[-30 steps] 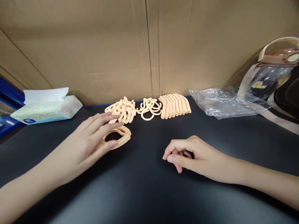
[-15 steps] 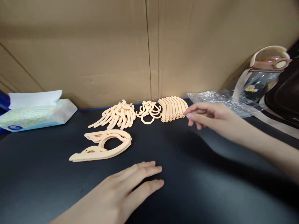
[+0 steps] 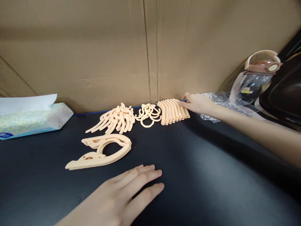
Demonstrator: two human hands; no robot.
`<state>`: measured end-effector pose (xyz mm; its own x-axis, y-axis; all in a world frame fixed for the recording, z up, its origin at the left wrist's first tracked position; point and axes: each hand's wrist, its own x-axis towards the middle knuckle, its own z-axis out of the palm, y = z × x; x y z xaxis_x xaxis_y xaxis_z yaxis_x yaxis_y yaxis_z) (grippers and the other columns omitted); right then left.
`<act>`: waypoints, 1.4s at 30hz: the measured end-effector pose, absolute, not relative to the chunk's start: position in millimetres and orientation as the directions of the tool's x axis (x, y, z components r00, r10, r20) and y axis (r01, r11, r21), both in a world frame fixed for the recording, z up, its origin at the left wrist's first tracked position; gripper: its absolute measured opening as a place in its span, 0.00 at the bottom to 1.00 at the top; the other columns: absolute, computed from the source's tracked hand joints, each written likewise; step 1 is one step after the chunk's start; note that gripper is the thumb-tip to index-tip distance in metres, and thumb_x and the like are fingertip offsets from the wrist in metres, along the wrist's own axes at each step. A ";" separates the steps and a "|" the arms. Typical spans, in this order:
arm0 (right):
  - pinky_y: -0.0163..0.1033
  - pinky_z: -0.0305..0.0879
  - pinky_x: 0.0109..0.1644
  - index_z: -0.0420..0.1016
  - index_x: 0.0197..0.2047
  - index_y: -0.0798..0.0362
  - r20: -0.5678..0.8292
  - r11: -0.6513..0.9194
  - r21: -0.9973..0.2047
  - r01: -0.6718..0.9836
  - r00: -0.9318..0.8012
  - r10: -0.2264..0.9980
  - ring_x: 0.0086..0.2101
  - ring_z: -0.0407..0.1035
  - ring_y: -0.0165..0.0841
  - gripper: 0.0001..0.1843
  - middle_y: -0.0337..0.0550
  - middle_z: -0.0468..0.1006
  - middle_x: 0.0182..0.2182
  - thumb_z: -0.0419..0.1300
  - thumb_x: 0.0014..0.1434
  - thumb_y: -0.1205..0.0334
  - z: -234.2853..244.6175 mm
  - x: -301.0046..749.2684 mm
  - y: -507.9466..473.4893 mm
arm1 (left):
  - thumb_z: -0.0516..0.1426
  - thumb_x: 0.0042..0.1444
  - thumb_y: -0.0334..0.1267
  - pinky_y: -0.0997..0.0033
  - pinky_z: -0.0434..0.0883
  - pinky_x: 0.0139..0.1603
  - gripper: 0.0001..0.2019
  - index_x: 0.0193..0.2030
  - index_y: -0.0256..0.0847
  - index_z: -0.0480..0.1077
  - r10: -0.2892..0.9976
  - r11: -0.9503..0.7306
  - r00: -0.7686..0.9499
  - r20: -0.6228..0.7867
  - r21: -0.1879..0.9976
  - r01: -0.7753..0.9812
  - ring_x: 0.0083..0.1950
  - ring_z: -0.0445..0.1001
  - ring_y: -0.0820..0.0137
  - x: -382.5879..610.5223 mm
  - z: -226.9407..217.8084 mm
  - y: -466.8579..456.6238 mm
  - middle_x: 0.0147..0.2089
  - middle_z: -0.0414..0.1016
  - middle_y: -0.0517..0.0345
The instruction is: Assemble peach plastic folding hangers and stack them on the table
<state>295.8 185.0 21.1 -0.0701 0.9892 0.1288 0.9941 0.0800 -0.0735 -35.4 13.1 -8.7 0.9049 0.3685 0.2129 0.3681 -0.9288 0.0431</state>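
My right hand is at the right end of a row of cream plastic hanger arms. Its thumb touches the last piece, a gap shows between thumb and forefinger, and its other fingers are mostly hidden. My left hand lies palm down near the front with its fingers spread, holding nothing. Ahead of it and to its left rest folded cream hangers, seemingly stacked. Behind these is a loose pile of curved hanger arms. Several hanger hooks are heaped between that pile and the row.
A black table runs up to a cardboard wall. At left stands a pack of tissues. Clear plastic wrap and a strapped water bottle are at right, beside a dark glossy object.
My right hand has moved forward to the end of the hanger-arm row, its thumb and forefinger now further apart. The view has shifted slightly; my left hand stays put.
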 end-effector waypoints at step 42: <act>0.35 0.59 0.32 0.77 0.41 0.53 0.291 0.574 -0.272 0.772 -0.503 0.814 0.29 0.69 0.31 0.11 0.38 0.77 0.30 0.60 0.55 0.59 57.8 259.1 111.0 | 0.52 0.66 0.48 0.65 0.64 0.67 0.23 0.66 0.45 0.63 0.408 -0.913 0.884 0.228 0.109 0.393 0.65 0.69 0.63 -29.9 -2.4 9.6 0.67 0.67 0.57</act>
